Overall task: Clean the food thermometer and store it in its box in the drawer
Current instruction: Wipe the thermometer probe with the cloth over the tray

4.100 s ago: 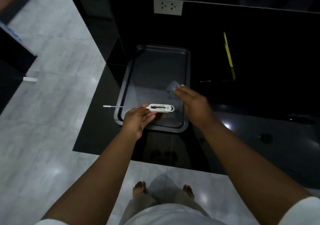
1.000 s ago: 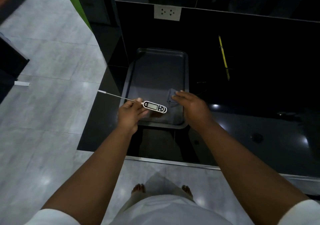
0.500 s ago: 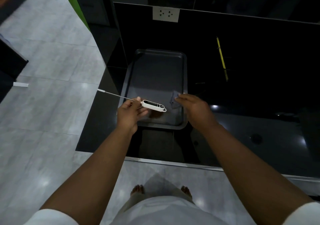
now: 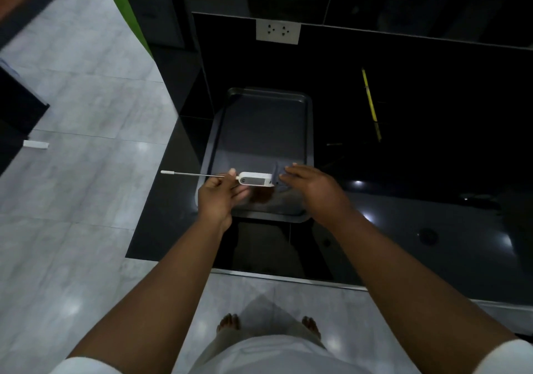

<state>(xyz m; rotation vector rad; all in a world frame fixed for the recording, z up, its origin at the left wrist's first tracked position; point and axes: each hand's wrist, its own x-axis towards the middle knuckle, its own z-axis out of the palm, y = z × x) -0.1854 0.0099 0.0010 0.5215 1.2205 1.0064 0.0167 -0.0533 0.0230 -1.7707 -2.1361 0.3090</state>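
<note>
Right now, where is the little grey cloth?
In the head view, the cloth is pinched in the right hand, touching the thermometer body's right end, above the tray.

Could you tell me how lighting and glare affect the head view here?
Head view: dim overall; the black counter mirrors bright ceiling spots, the floor shows softer ones; the left hand is slightly motion-blurred, while the white thermometer stands out; wide-angle bending curves the counter edges.

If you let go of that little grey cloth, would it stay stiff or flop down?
The grey cloth would probably flop: it looks crumpled and folded in the right hand. It is likely very light, being small and thin beside the thermometer.
</note>
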